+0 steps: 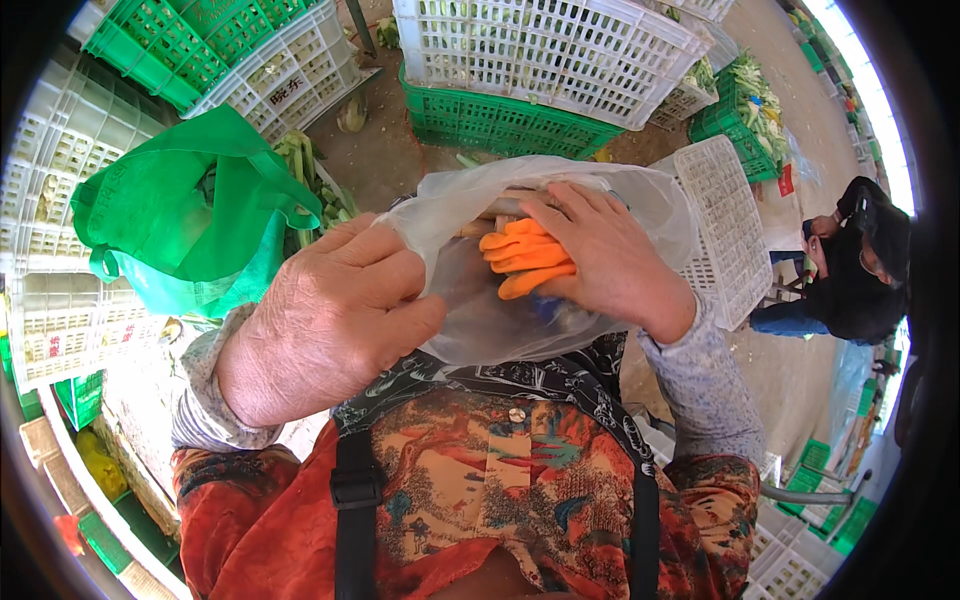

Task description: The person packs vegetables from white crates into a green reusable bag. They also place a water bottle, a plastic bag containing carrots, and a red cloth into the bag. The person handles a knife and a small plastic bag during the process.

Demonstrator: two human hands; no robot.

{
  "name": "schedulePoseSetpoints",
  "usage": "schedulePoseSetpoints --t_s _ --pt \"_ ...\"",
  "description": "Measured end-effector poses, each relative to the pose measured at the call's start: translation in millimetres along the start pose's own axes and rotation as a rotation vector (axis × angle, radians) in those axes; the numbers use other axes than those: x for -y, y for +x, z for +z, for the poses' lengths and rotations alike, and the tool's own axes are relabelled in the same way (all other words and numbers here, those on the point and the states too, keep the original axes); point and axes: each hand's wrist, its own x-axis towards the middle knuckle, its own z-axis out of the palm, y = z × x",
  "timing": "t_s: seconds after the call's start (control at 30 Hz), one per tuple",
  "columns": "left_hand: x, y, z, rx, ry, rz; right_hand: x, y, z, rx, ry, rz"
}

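Note:
A clear plastic bag point(480, 330) lies across my lap with its mouth wide. My left hand point(330, 307) pinches the near left part of the bag's rim between thumb and fingers. Inside the mouth, my right hand point(611, 259) grips a bundle of orange gloves point(529, 255), their fingers pointing left. Pale brown, stick-like items point(510, 204) show behind the gloves; what they are, I cannot tell. Something blue point(553, 309) shows dimly through the plastic below my right hand. The bag's bottom is hidden.
A green fabric bag point(187, 202) stands close on my left, beside leafy vegetables point(301, 161). White crates point(540, 60) rest on a green crate point(502, 124) ahead. At right are an upturned white crate point(724, 232) and a seated person point(855, 262).

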Motion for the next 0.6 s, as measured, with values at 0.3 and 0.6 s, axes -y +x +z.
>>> schedulePoseSetpoints --t_s 0.3,0.6 --pt "4 2 4 0.009 -0.012 0.010 -58 -7 6 0.067 0.890 0.336" --pt "3 7 4 0.021 -0.006 0.015 -20 4 -14 0.201 0.653 0.310"
